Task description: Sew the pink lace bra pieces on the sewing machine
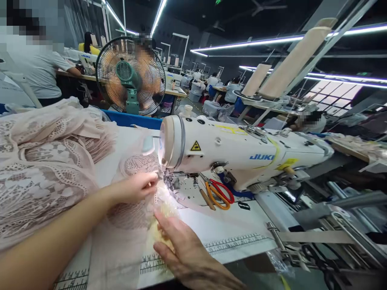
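Observation:
Pale pink lace fabric point(133, 217) lies across the sewing table and runs under the head of a white JUKI sewing machine point(229, 149). Close by the needle area, my left hand point(137, 187) is closed, its fingertips pinching the lace. The needle itself is hard to make out in the glare of the lamp. Nearer to me, my right hand point(184, 243) has thumb and fingers around a bunched, yellowish sheer strip point(165, 211) at the fabric's right edge. Part of that strip is hidden by the hand.
Orange- and red-handled scissors point(220, 193) and a black razor blade point(244, 206) lie right of the needle area. A lace pile point(45, 161) covers the left side. Beyond stand a fan point(131, 76) and thread cones point(296, 60); other people sit at machines.

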{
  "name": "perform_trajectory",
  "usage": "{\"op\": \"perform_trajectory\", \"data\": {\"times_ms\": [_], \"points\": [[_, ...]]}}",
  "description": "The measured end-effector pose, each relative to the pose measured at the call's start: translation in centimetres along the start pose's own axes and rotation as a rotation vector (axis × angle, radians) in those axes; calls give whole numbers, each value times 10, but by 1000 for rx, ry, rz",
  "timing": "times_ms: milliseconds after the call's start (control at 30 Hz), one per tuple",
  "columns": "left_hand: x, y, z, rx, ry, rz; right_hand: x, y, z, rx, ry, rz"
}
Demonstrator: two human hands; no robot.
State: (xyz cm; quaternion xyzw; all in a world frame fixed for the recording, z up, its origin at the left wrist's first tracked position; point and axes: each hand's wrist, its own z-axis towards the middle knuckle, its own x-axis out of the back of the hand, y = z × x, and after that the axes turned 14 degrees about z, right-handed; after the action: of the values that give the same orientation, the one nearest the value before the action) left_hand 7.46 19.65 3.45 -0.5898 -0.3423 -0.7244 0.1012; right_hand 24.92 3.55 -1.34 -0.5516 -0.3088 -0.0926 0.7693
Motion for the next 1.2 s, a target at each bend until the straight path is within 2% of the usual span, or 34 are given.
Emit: {"op": "perform_trajectory", "data": {"times_ms": [67,100,167,233,300,367,533,667,767,900,1033,1133,1200], "points": [[0,1,2,80,45,-127,0,-6,9,-75,-82,120],[-2,1,2,140,63,-196,0,-8,14,-108,-82,176],[-9,1,3,257,104,-325,3,-11,23,-166,0,259],[-18,-2,4,305,139,-347,5,-8,29,-227,133,299],[-25,-3,4,305,158,-304,8,-3,31,-292,206,314],[-31,-2,3,297,158,-231,12,4,29,-328,225,287],[-39,14,-3,264,21,331,17,12,21,-321,172,142],[-41,27,-5,225,-39,473,17,16,18,-303,137,64],[-41,29,-1,206,-62,568,19,18,20,-332,119,41],[-42,26,7,170,-7,589,24,18,25,-390,80,4],[-45,20,12,146,61,551,27,19,28,-382,54,-40],[-47,18,13,195,111,491,27,21,28,-370,71,-53],[-47,18,13,278,146,383,27,21,29,-357,72,-69]]}}
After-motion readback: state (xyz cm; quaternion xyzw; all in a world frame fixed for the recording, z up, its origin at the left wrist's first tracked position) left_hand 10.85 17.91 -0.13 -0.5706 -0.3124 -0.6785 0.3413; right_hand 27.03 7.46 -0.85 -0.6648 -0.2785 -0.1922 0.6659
